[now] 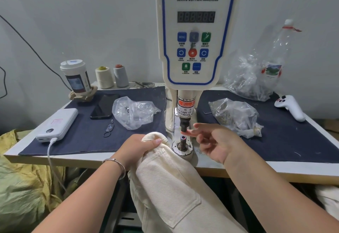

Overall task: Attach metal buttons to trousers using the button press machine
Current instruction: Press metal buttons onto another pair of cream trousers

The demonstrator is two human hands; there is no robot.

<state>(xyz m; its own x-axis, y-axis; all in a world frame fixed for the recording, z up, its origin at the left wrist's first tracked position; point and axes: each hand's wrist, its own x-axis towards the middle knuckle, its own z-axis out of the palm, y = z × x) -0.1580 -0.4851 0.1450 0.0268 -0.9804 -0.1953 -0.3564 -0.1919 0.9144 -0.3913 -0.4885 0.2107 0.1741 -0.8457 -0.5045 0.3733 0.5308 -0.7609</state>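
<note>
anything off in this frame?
Yes. The right hand has fingertips right under the punch, above the lower die, despite the finger warning label. The display reads all 8s. The left hand grips the trousers beside the die.

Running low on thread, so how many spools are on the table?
2: a cream spool and a grey spool, side by side at the back left. Others may be hidden.

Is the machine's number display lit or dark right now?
Dark. The display on the button machine shows only faint, unlit digit segments; no number glows. Whether the machine has power otherwise, cannot tell.
</note>
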